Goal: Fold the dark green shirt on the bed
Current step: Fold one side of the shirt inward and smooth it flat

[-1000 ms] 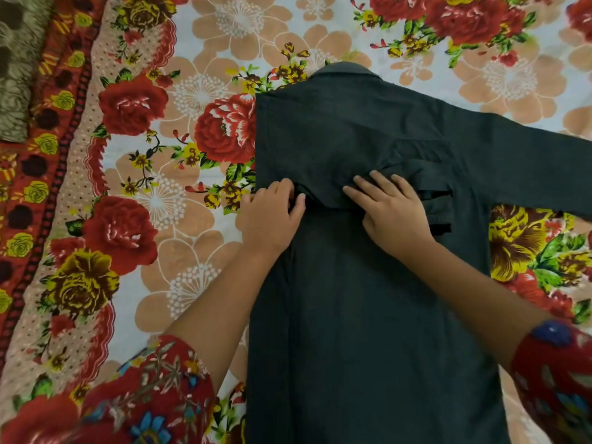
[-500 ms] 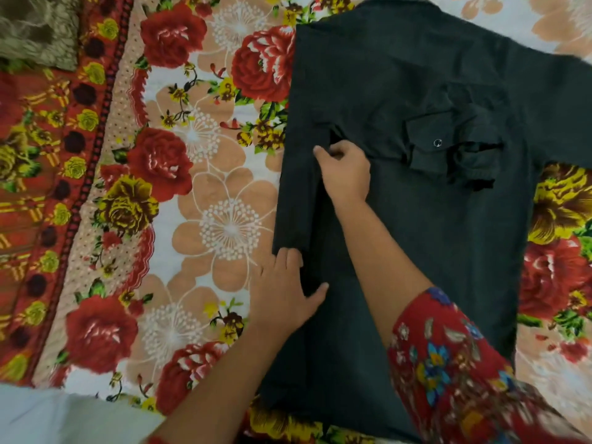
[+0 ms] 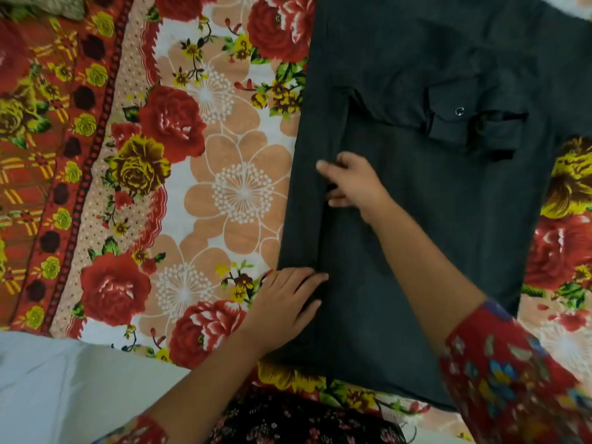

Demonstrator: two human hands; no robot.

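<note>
The dark green shirt (image 3: 442,219) lies flat on the floral bed sheet (image 3: 224,193), filling the right half of the head view. Its left side is folded inward as a long strip, and a sleeve lies across the chest with its buttoned cuff (image 3: 461,120) at the upper right. My left hand (image 3: 285,302) rests flat, fingers spread, on the lower end of the folded strip. My right hand (image 3: 349,184) presses on the fold's inner edge higher up, fingers curled toward the crease. Whether it pinches the cloth is unclear.
The sheet's red patterned border (image 3: 48,155) runs down the left. A pale floor or surface (image 3: 64,386) shows at the bottom left beyond the bed's near edge. An olive patterned cloth (image 3: 48,4) peeks in at the top left corner.
Both hands have slid down along the shirt's folded left side, from the shoulder area toward the hem. The view has tilted down and left, cutting off the collar.
</note>
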